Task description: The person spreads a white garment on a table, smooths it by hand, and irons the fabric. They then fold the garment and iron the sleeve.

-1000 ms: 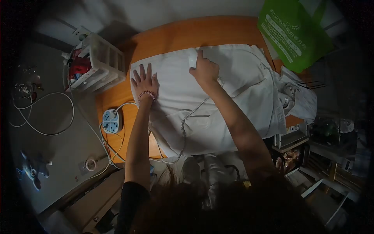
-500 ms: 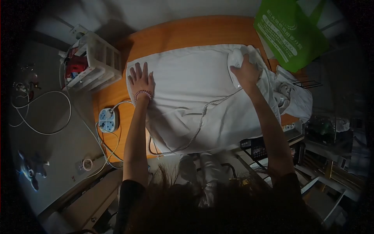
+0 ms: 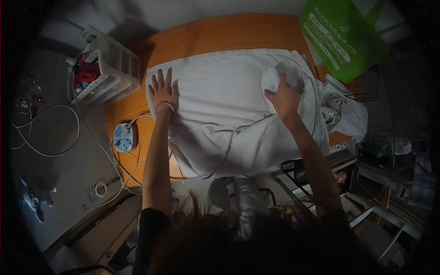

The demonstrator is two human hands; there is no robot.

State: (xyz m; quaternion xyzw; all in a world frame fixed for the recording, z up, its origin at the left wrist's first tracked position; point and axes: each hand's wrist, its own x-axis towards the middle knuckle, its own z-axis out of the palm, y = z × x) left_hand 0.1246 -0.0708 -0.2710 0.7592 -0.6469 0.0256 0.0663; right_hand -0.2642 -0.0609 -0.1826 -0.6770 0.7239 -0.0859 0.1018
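Note:
A white cloth garment [image 3: 215, 82] lies spread over the orange table, its front part hanging past the edge in folds. My left hand [image 3: 165, 94] rests flat on its left end, fingers spread, a beaded band around the wrist. Toward the right side of the cloth, my right hand [image 3: 286, 98] is wrapped around a white iron [image 3: 269, 79], which sits on the fabric. The palm hides part of the iron. From it a grey braided cord [image 3: 228, 144] runs across the cloth, drops at the front edge and leads left.
A blue-and-white power strip [image 3: 124, 137] with plugs sits at the table's [image 3: 220, 30] left edge. Behind it stands a clear drawer box [image 3: 117, 66]. A green bag [image 3: 339, 41] is at back right, and bunched white fabric [image 3: 350, 117] lies at the right edge.
My right hand and the iron have moved a little left and slightly toward me over the cloth. My left hand stays on the fabric. The view has shifted slightly.

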